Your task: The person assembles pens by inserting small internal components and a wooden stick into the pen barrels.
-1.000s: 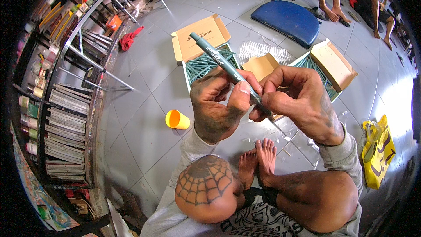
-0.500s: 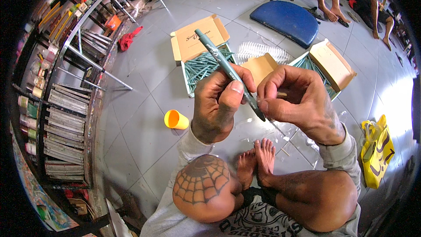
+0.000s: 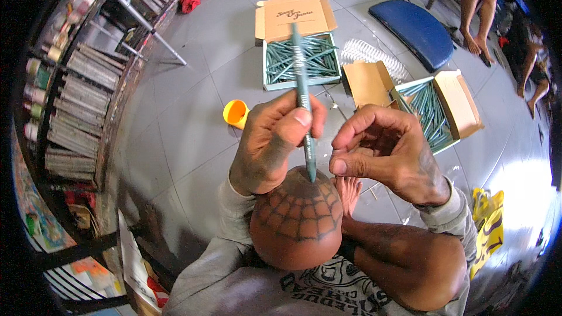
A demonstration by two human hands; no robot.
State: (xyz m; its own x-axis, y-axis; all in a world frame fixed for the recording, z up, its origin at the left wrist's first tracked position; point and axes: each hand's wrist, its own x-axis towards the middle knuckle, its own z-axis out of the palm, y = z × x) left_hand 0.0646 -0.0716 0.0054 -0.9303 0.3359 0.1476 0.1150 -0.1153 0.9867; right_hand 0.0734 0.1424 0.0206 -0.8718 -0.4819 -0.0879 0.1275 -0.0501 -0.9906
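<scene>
My left hand (image 3: 275, 140) grips a teal pen (image 3: 301, 82) and holds it nearly upright, tip down over my tattooed knee (image 3: 295, 222). My right hand (image 3: 383, 152) sits just right of the pen's tip, fingers curled in and the thumb reaching toward it; nothing shows inside it. Beyond my hands, an open cardboard box (image 3: 266, 70) filled with several teal pens lies on the floor. A second open box (image 3: 462, 99) of the same pens lies to the right.
An orange cup (image 3: 236, 113) lies on the grey tiled floor left of my hands. A white coil (image 3: 374, 55) and a blue cushion (image 3: 415, 29) lie further back. Metal shelving (image 3: 76, 99) lines the left. Another person's legs (image 3: 474, 6) are at top right, a yellow bag (image 3: 489, 228) at right.
The pen has swung from a slant to nearly upright in my left hand. My right hand has come off the pen's lower end and now sits beside its tip.
</scene>
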